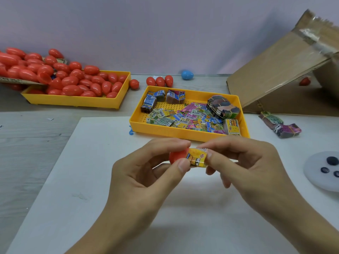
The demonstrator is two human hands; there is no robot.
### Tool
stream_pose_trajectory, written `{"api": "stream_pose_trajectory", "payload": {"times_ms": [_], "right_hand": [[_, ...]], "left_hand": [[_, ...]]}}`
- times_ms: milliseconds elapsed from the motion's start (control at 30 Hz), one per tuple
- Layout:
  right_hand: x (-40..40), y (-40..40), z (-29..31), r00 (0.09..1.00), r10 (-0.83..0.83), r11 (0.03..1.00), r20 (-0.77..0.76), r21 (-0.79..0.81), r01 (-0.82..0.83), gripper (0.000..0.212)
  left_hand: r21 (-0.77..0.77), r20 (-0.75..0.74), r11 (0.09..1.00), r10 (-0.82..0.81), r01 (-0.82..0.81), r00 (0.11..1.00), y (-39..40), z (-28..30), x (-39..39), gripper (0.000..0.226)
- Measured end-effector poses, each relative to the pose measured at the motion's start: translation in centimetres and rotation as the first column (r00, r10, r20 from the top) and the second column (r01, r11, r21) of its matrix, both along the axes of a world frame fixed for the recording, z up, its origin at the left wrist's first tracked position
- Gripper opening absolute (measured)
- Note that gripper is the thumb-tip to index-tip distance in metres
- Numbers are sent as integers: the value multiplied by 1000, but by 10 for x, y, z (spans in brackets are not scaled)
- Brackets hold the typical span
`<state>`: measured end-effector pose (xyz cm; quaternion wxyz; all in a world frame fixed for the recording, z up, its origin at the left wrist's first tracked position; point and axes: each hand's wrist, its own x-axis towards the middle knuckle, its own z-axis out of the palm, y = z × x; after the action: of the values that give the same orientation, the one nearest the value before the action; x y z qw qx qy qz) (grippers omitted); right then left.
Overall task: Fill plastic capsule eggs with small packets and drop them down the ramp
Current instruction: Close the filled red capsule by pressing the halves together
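Item 1: your left hand (146,167), held above the near middle of the surface (91,180); its grip pinches a red capsule half (177,156) between thumb and fingers.

Item 2: your right hand (244,162); its grip pinches a small yellow packet (197,157), one end of which meets the capsule half's mouth (how far in it sits, you cannot tell).

Item 3: packet tray (176,132), yellow, just beyond your hands; holds loose packets and several banded bundles.

Item 4: egg tray (77,100), yellow, at the far left edge; heaped with red eggs (73,83), more spilling from a cardboard flap above it.

Item 5: three red eggs (160,81) standing between the two trays, with one more beside the egg tray's right corner.

Item 6: blue egg (187,74), at the far edge.

Item 7: cardboard ramp (275,70), far right corner, tilted; a red egg (304,81) under it.

Item 8: two banded bundles (280,124), right of the packet tray.
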<state>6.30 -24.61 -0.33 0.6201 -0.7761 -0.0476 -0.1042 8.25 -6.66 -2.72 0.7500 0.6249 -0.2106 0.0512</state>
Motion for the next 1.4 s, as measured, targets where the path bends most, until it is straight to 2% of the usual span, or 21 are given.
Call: {"api": "stream_pose_trajectory", "payload": {"times_ms": [133,233,400,533,700,967,1100,1200,1400], "right_hand": [[4,-4,4,979,137,982,-148,149,-115,19],[6,-5,7,953,178,956,-247,272,-108,27],[7,-4,9,923,156,970,-352,230,-76,36],[5,-4,12,906,200,967,-373,227,-120,26],[5,-6,12,885,237,951,-401,282,-128,27],[5,-7,13,861,289,930,-419,337,-149,28],[6,-7,13,835,344,907,-429,381,-178,36],[6,-7,14,817,369,897,-443,401,-187,32],[5,-7,13,867,252,934,-430,342,-102,27]], "left_hand": [[16,-18,1000,26,-26,999,0,1,1,26],[15,17,1000,15,-15,1000,1,1,2,29],[72,164,997,-11,-1,986,1,-2,1,29],[124,248,992,-10,-21,969,2,-5,2,28],[138,296,990,-21,-21,955,2,-7,4,28],[197,291,980,-24,-35,956,4,-7,5,31],[208,229,977,-8,-41,973,5,-5,6,34],[225,199,974,-13,-33,980,7,-4,7,32],[241,240,968,7,-67,971,8,-3,9,32]]}}
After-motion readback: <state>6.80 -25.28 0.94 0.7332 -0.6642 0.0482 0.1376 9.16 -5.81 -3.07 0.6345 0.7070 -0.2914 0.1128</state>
